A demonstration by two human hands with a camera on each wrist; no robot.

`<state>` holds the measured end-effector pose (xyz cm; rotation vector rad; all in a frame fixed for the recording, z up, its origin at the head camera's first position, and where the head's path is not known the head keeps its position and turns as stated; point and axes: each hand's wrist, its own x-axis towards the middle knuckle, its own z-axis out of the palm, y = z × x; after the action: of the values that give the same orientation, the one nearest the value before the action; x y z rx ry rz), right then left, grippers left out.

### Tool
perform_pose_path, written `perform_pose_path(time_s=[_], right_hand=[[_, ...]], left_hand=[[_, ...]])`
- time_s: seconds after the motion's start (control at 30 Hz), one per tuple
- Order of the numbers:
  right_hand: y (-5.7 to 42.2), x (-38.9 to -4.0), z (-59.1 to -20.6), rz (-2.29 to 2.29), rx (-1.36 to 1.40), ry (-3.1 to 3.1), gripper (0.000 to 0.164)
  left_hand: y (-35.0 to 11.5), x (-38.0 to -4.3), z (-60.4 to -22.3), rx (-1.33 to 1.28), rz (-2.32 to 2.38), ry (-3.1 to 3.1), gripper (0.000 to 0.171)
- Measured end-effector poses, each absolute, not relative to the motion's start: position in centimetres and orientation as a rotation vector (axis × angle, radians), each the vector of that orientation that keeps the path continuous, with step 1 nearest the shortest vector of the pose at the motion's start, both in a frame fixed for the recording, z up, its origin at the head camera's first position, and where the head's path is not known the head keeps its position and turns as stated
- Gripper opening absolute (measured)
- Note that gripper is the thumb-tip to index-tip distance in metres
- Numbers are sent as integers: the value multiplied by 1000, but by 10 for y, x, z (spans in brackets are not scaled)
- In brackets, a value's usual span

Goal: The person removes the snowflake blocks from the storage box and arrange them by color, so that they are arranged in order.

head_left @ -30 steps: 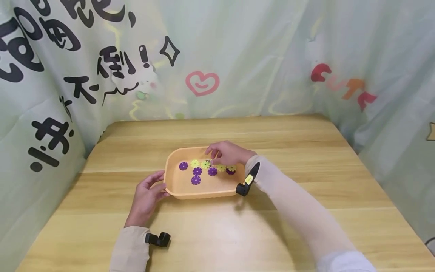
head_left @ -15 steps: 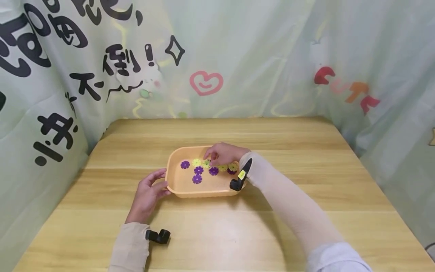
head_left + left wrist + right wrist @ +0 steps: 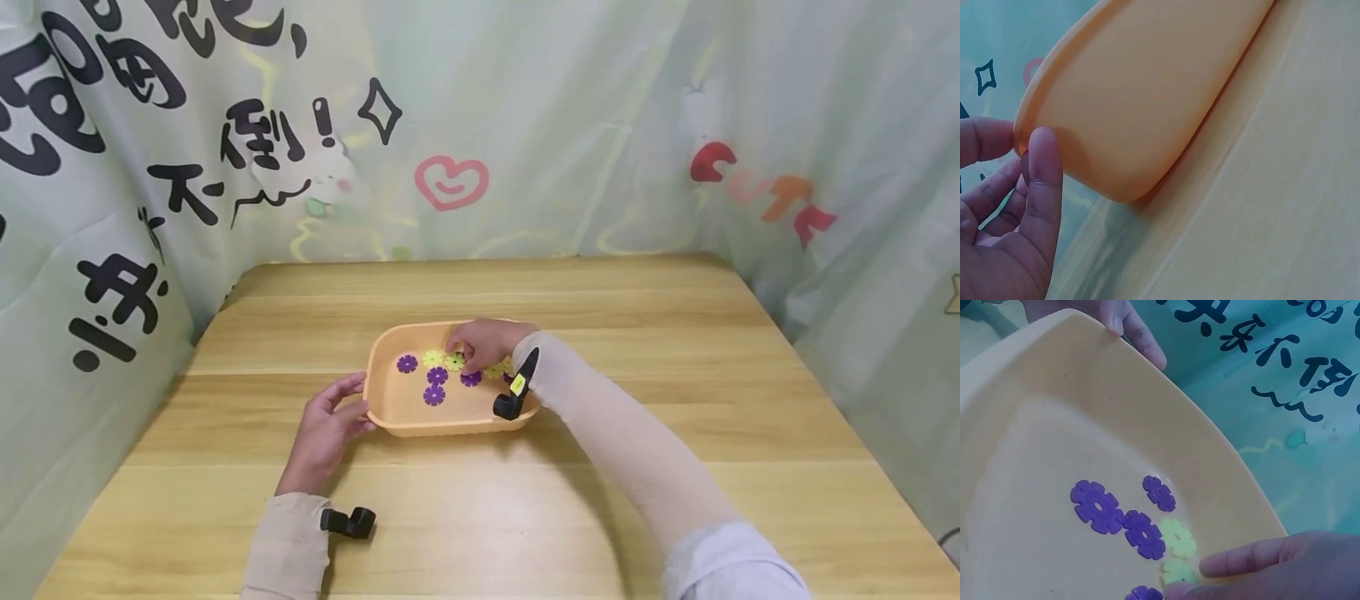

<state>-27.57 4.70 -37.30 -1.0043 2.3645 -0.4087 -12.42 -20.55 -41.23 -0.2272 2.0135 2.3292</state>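
Observation:
A shallow orange plastic tray (image 3: pixel 390 408) sits on the table with several flower-shaped notched discs in it. My left hand (image 3: pixel 322 433) holds the tray's left end, thumb (image 3: pixel 1044 165) on the near side and fingers behind the rim. Inside the tray, my right hand (image 3: pixel 491 340) reaches down over the discs. Its index finger (image 3: pixel 1241 559) and thumb stand apart, close to a yellow disc (image 3: pixel 1179 572). Purple discs (image 3: pixel 1097 507) lie to the left of it, and another yellow disc (image 3: pixel 1178 537) is beside them. The right hand and wrist partly cover the discs at the tray's right side.
The wooden table (image 3: pixel 637 308) extends around the tray on all sides. A printed pale green curtain (image 3: pixel 555 125) hangs behind and along both sides. Black wrist-worn cameras (image 3: pixel 348 523) are strapped to both forearms.
My right hand has lowered slightly and its wrist has shifted left over the tray. The left hand keeps its hold, and the discs lie as before.

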Motion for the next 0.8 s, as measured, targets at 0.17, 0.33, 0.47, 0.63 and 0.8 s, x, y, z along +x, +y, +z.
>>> perform_pose_path(time_s=[0.17, 0.33, 0.47, 0.63, 0.8], right_hand=[[45, -276, -377, -416, -969, 2376, 41], [43, -277, -380, -405, -937, 2397, 40], [42, -279, -379, -348, -916, 2427, 42], [41, -278, -378, -346, -893, 2446, 38], [41, -274, -378, -289, -937, 2457, 32]], left_hand=[[-205, -123, -412, -237, 2332, 2012, 48], [-204, -124, -410, -251, 2333, 2012, 48], [-204, -126, -409, -250, 2337, 2020, 48], [-203, -127, -409, -238, 2332, 2030, 48], [-203, -126, -411, -252, 2301, 2049, 47]])
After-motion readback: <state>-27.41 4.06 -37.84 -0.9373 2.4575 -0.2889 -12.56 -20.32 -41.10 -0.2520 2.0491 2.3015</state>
